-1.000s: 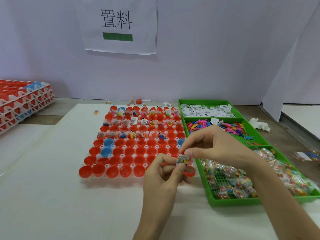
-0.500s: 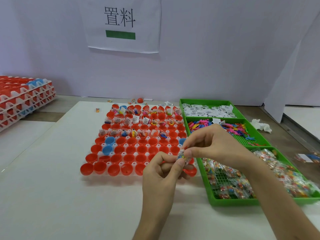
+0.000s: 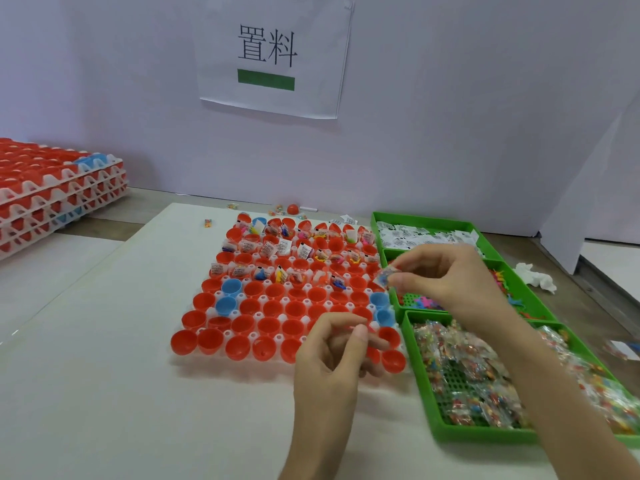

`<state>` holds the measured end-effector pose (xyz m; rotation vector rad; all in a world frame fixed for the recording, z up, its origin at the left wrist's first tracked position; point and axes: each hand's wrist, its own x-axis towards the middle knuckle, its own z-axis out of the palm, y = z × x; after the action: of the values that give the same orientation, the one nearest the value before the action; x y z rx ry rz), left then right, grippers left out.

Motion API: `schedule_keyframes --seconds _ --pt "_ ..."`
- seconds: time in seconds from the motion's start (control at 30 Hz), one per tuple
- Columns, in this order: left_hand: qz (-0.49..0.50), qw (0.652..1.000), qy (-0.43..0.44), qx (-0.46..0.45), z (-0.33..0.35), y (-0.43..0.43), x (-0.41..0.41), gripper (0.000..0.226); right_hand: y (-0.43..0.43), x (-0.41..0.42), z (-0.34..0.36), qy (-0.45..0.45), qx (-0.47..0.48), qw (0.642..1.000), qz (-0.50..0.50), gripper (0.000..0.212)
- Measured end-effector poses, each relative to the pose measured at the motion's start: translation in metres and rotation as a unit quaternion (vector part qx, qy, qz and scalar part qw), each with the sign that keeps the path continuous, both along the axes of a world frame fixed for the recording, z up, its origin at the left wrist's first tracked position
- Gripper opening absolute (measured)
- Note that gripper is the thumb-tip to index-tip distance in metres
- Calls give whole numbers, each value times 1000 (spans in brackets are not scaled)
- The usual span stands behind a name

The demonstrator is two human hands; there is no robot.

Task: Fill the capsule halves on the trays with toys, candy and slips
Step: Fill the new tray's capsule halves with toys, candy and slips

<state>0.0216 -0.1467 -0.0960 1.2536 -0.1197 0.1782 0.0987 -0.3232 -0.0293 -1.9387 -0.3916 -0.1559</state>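
Whereas both held it before, right hand [image 3: 450, 278] alone pinches candy packet [image 3: 385, 277]; left hand [image 3: 329, 355] curled, hold unclear.

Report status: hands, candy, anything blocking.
Right hand pinches small clear packet of coloured candy over white tray of red and blue capsule halves. Left hand curled near tray's front, hold unclear. Nothing blocking.

One wide-angle camera, worn on the person's head, looks forward and down from close above the near edge of the bench [image 3: 104, 393]. Its view runs across the capsule tray [image 3: 283, 317] to the back wall [image 3: 450, 133].
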Motion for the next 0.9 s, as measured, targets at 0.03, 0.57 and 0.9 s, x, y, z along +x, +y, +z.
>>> schedule_keyframes --seconds 0.03,0.57,0.9 --pt "-5 1000 1 9 -1 0 0 22 0 10 2 -9 -33 999 -29 11" --pt "-11 1000 1 9 2 2 0 10 30 84 -32 29 -304 950 -68 11" --pt "-10 1000 -3 16 0 4 1 13 38 89 -39 59 -339 935 -81 9"
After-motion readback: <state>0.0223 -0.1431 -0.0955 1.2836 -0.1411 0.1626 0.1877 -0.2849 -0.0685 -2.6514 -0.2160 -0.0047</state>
